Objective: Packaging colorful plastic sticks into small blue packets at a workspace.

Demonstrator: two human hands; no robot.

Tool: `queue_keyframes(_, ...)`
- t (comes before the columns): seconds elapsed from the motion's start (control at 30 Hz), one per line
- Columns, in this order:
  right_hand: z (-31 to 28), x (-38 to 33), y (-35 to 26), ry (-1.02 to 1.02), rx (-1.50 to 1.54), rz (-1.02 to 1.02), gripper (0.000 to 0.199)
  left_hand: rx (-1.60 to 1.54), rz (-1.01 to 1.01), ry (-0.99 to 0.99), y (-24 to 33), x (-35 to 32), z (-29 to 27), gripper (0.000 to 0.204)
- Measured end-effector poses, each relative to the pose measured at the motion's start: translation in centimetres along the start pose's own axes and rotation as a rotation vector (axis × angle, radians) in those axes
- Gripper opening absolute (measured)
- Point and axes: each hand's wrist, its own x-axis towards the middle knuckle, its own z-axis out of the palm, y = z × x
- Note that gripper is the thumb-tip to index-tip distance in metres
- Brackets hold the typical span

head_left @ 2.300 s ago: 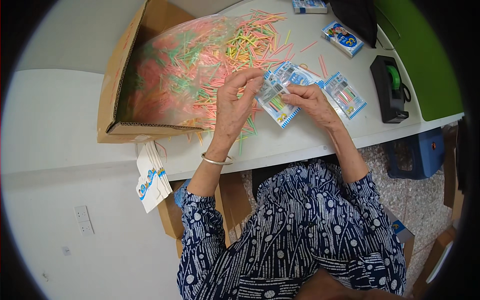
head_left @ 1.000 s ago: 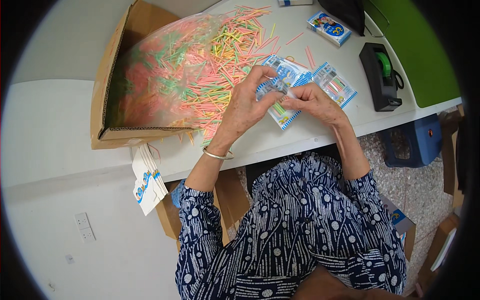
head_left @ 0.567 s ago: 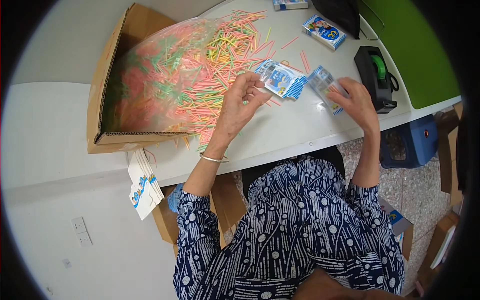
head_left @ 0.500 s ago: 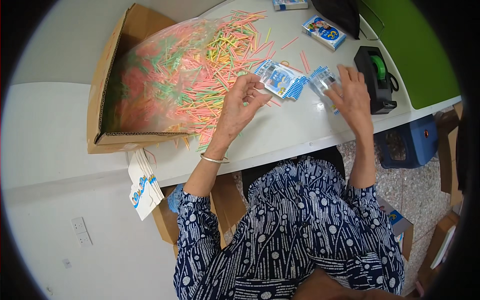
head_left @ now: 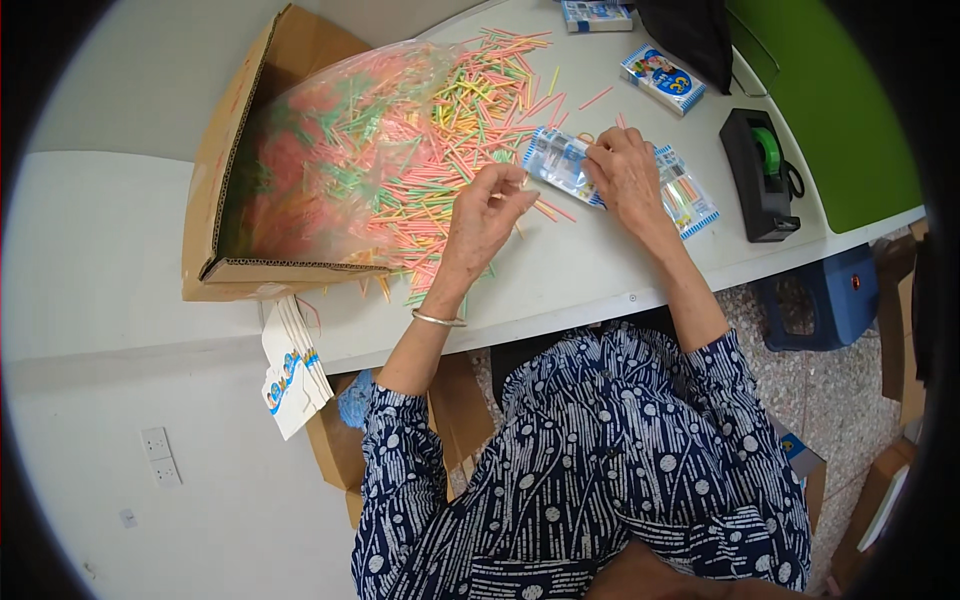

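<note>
A small blue-and-white plastic packet (head_left: 556, 163) lies on the white table, its right end under the fingers of my right hand (head_left: 628, 180). Those fingers are bent and closed on it. A second clear packet (head_left: 685, 192) with blue striped ends and coloured sticks inside rests flat, partly beneath that hand. My left hand (head_left: 484, 222), with a bangle at its wrist, hovers at the edge of a heap of thin pink, green and yellow sticks (head_left: 425, 185). Its fingers are curled, thumb and forefinger slightly apart, with nothing visible between them.
An open cardboard box (head_left: 205, 190) with a clear bag of sticks (head_left: 330, 150) tips toward the table at left. A black tape dispenser (head_left: 755, 190) stands right. Small printed boxes (head_left: 662, 78) and a black bag (head_left: 690, 35) lie at the back. A blue stool (head_left: 835, 295) is below.
My right hand has moved left from the right-hand packet onto the other packet, leaving the first lying flat. My left hand stays near the heap. The whole view has shifted slightly.
</note>
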Motion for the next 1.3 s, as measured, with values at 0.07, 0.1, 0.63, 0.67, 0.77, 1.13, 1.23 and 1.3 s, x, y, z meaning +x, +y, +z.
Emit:
queue_keyframes(0.07, -1.3, 0.1, -0.1, 0.078, 0.034, -0.047, 0.022, 0.035, 0.039, 0.043, -0.3, 1.1, 0.1, 0.032)
queue_keyframes(0.1, -2.1, 0.1, -0.6, 0.152, 0.078, -0.093, 0.023, 0.012, 0.034, 0.098, -0.3, 1.6, 0.0, 0.032)
queue_keyframes(0.63, -4.8, -0.4, -2.9, -0.3, 0.783, 0.153, 0.024, -0.103, 0.003, 0.052, 1.6, -1.4, 0.5, 0.01)
queue_keyframes(0.67, -5.1, -0.6, -3.1, -0.356, 0.777, 0.189, 0.022, -0.1, -0.001, 0.055, 1.8, -1.9, 0.5, 0.01)
queue_keyframes(0.77, -4.9, -1.1, -3.8, -0.404, 0.758, 0.217, 0.02, 0.013, -0.025, 0.07, 2.3, -3.3, 0.7, 0.011)
queue_keyframes(1.13, -2.4, -2.1, -5.4, -0.361, 0.746, 0.083, 0.019, 0.359, 0.019, 0.09, 0.4, -4.4, -1.3, 0.01)
queue_keyframes(1.23, -2.0, -2.0, -5.6, -0.317, 0.732, 0.027, 0.02, 0.368, 0.101, 0.032, 0.5, -4.2, -2.6, 0.011)
queue_keyframes(1.3, -2.0, -2.2, -5.2, -0.291, 0.727, 0.031, 0.02, 0.428, 0.159, 0.02, 0.2, -3.4, -4.7, 0.015)
